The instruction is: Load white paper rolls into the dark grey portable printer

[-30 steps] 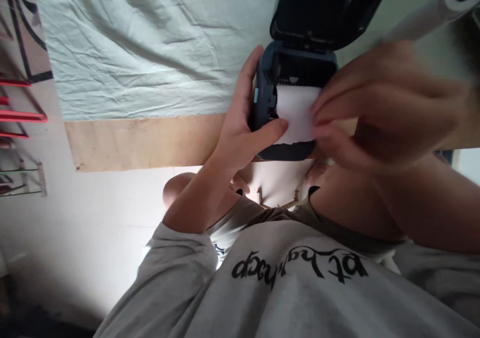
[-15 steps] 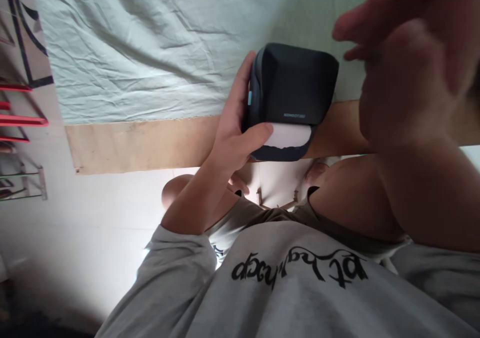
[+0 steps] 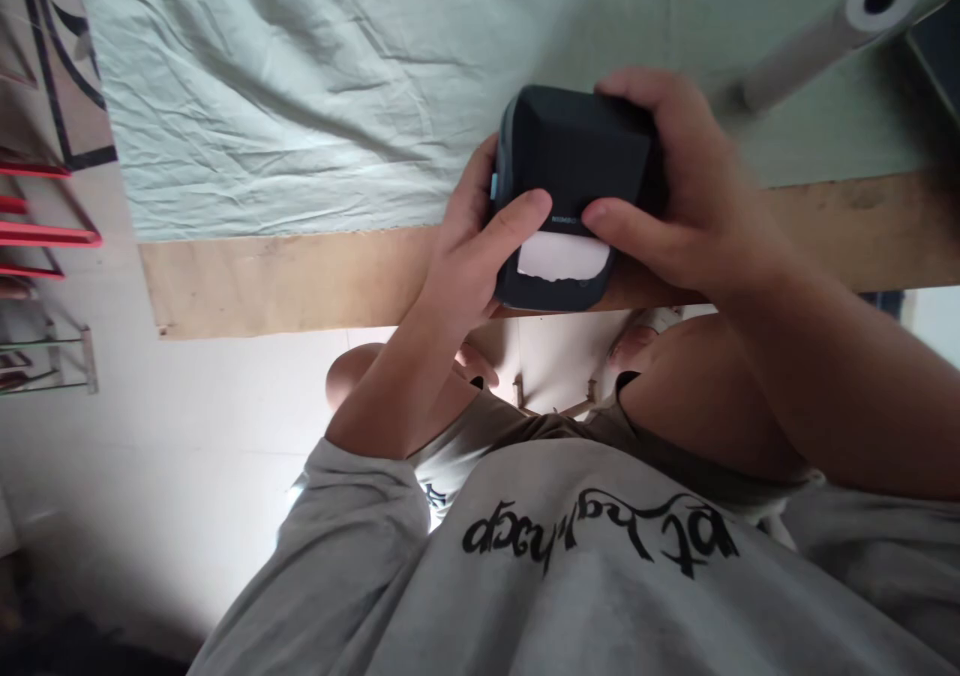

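Both hands close on one thing. The left hand (image 3: 469,246) wraps the left side of a small dark printer (image 3: 574,171), its thumb laid across the front face just above the paper slot; that grip is clamped on the printer. The right hand (image 3: 686,191) covers the printer's top and right side, fingers curled over the far edge at twelve o'clock and thumb pressing the front face from three o'clock; this grip too is clamped on the printer. The two thumb tips lie near each other, apart, on either side of the small pale lettering on the front, which is too small to read.

The printer's lid is shut. A short white strip of paper (image 3: 562,256) comes out of the slot at six o'clock of the printer, its free edge ragged. On the printer's left edge a small light-blue button (image 3: 494,185) shows.

The printer sits at the near edge of the bench (image 3: 300,276), whose bare wood rim shows below a creased pale-green cloth (image 3: 300,86). At two o'clock from the printer, well apart, a grey paper roll (image 3: 817,41) lies on the cloth, its hollow core facing the camera.

Below, the person's grey shirt (image 3: 600,596) bears black script lettering, seen upside down and not legible.
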`<state>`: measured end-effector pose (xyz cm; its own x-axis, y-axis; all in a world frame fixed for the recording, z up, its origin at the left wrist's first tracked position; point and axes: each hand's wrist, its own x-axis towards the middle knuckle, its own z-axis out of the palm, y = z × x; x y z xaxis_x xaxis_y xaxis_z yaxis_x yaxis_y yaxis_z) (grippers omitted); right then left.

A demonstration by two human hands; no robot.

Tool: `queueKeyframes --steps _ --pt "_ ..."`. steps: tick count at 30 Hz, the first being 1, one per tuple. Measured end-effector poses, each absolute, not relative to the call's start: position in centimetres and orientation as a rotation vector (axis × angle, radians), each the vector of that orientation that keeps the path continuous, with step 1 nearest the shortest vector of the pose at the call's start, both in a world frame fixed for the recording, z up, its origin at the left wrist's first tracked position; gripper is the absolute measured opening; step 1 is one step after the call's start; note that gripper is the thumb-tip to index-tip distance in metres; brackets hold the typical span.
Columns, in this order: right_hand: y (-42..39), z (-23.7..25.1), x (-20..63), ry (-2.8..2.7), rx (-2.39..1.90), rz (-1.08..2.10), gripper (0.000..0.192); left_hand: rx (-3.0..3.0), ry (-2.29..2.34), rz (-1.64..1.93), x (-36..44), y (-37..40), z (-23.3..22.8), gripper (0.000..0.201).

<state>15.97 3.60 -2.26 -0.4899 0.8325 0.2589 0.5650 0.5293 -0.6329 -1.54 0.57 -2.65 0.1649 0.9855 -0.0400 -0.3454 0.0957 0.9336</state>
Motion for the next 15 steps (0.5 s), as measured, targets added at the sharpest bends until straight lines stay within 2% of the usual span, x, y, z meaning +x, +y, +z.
queueKeyframes --steps 4,10,15 --pt "3.3 -2.3 15.8 -2.2 -1.132 0.641 0.06 0.846 0.75 1.183 -1.3 0.7 -2.4 0.022" --pt "2.6 -1.6 15.8 -2.048 -1.088 0.714 0.046 0.831 0.74 1.246 -1.4 1.1 -2.6 0.023" --pt "2.9 -1.7 16.2 -2.197 -1.001 0.721 0.056 0.994 0.725 1.255 -2.2 1.9 -4.0 0.021"
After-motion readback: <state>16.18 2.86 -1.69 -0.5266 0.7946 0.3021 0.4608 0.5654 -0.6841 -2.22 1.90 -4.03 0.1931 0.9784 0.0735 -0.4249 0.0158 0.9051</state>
